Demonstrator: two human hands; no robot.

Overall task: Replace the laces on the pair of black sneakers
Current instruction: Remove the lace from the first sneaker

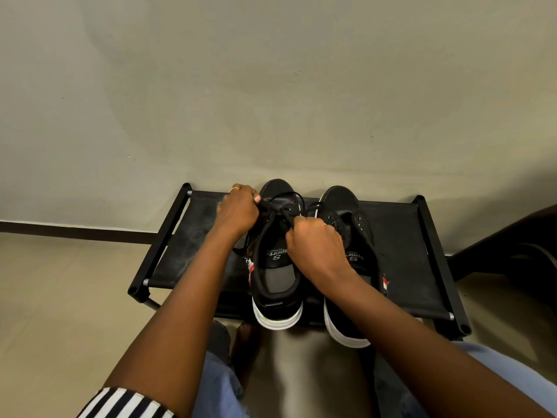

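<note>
While your left hand (238, 211) pinches one run of the black lace (281, 206) and your right hand (313, 239) has its fingers clenched on another, both pulling across the left sneaker (275, 260) on the rack (401, 236), an uneven tug could strip the lace from an eyelet or drag the shoe off the fabric shelf. Neither shoe holds anything but its insole, and the right sneaker (343, 206) shows bare eyelets.
</note>
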